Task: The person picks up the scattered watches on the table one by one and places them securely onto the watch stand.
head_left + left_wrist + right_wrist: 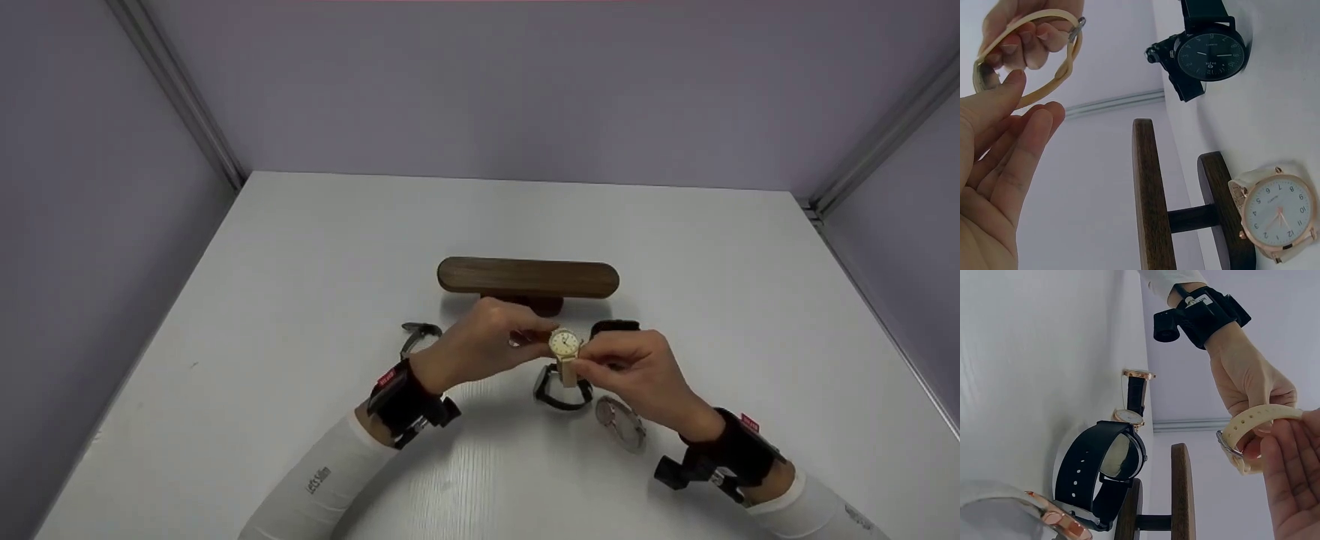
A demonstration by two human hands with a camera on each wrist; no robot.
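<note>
A small gold-cased wristwatch with a cream rubber strap [564,351] is held up at the centre of the head view, just above the desk, between both hands. The left hand [480,346] pinches the strap on its side of the case; the right hand [639,371] pinches the other side, fingers curled onto the strap. In the left wrist view the strap [1027,56] forms a closed, bendy loop at the upper left. The watch looks light; its strap is soft and floppy and the glass face likely scratches, so the strap close to the case seems the safest hold.

Below it on the white desk [300,315] lie a black-strapped watch [559,390] and a rose-gold watch [621,424]. Above centre stands a dark wooden T-shaped watch stand [528,277].
</note>
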